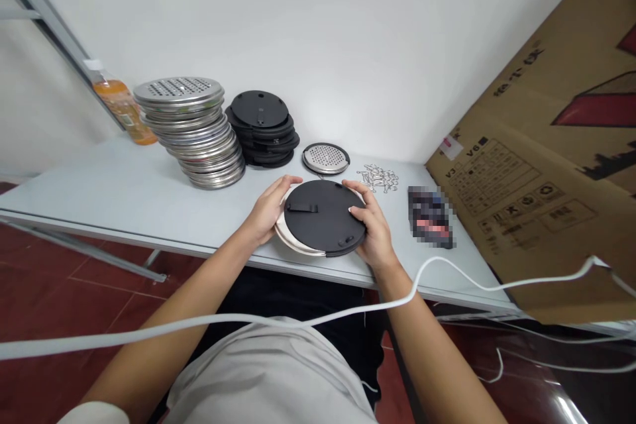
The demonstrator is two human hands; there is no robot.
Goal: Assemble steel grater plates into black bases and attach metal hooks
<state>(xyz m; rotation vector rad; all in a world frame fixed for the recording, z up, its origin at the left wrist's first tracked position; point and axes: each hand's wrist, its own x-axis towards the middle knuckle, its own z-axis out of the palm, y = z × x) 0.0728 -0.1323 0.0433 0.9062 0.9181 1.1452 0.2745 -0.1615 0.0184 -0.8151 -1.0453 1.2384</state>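
A round black plastic disc lies on top of a round metal plate near the table's front edge, shifted a little to the right of it. My left hand grips the left rim of the pair. My right hand holds the right rim, fingers on the black disc's edge. Behind them a single perforated metal disc lies flat.
A leaning stack of metal perforated plates and a stack of black discs stand at the back of the grey table. A bottle of orange drink, a pile of small metal clips, a dark packet, a cardboard box at right, a white cable.
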